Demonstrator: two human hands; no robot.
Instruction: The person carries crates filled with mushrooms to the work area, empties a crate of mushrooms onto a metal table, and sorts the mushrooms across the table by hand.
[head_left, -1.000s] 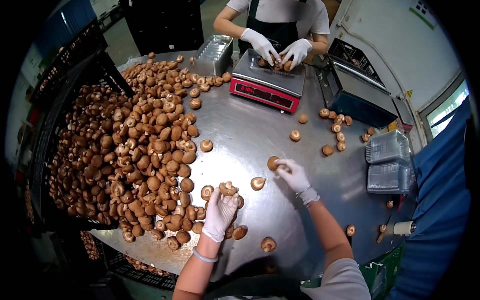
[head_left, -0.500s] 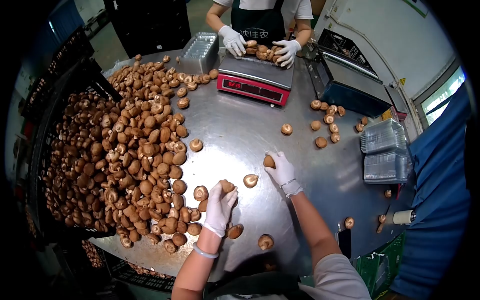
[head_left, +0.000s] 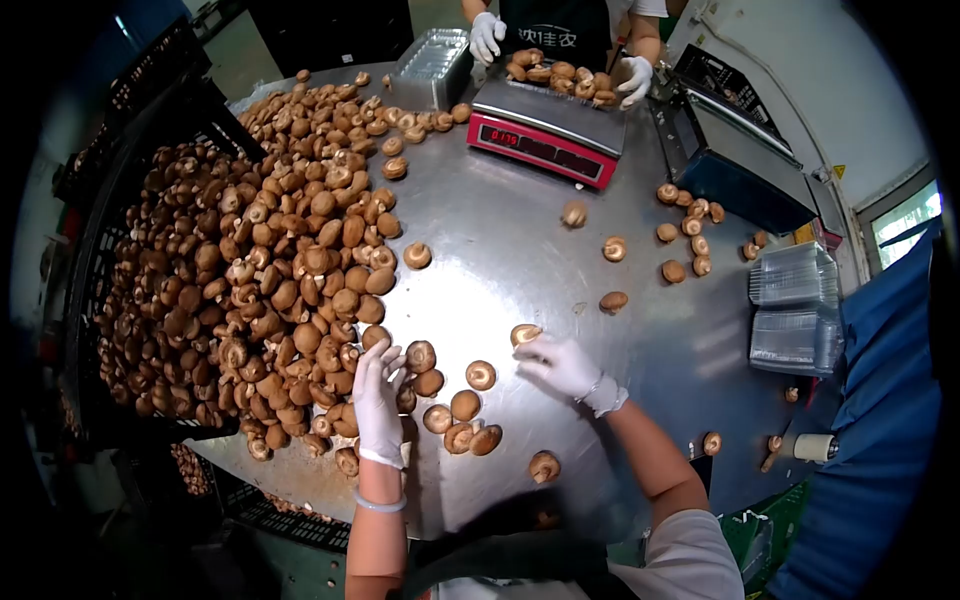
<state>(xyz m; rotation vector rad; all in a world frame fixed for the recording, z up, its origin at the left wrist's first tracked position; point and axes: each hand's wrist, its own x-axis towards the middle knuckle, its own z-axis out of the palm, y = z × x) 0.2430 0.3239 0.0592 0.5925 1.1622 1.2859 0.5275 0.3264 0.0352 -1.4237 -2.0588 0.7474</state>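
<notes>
My left hand (head_left: pixel 380 405), in a white glove, is at the near right edge of a large heap of brown mushrooms (head_left: pixel 285 295). Its fingers are loosely bent and apart, tips beside a mushroom (head_left: pixel 375 337); no held mushroom shows. Over the middle of the steel table, my gloved right hand (head_left: pixel 560 365) has its fingertips against a mushroom (head_left: pixel 525 335) lying with its pale underside showing. The fingers look apart rather than closed around it. Between my hands lie several loose mushrooms (head_left: pixel 480 375). Farther off, one mushroom (head_left: pixel 574 213) is blurred.
Opposite, a person's gloved hands (head_left: pixel 487 38) flank mushrooms piled on a red scale (head_left: pixel 545 150). Clear plastic trays (head_left: pixel 430 70) stand left of it, more trays (head_left: pixel 795 305) at right. A dark machine (head_left: pixel 735 165) and scattered mushrooms (head_left: pixel 692 226) are on the right. A black crate (head_left: pixel 90 250) borders the heap.
My left hand has moved left to the heap, no longer holding a mushroom. My right hand has let go of its mushroom and touches another. Across the table, the person's hands have parted from the mushrooms.
</notes>
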